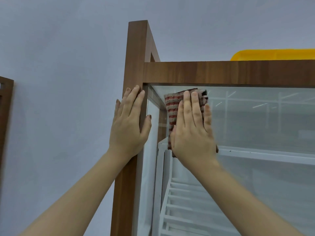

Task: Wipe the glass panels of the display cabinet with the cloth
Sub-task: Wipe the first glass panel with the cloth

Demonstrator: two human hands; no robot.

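Note:
The display cabinet has a brown wooden frame [221,72] and a front glass panel [264,126]. A red and grey checked cloth [172,106] lies flat against the glass in its top left corner. My right hand [192,130] presses the cloth to the glass with straight fingers and covers most of it. My left hand [129,123] rests flat on the cabinet's left corner post [134,65], fingers straight, thumb on the post's front face.
A yellow tray [276,54] sits on the cabinet top at the right. White wire shelves [184,198] show behind the glass. A plain grey wall [59,99] fills the left, with another brown wooden frame [5,106] at the far left edge.

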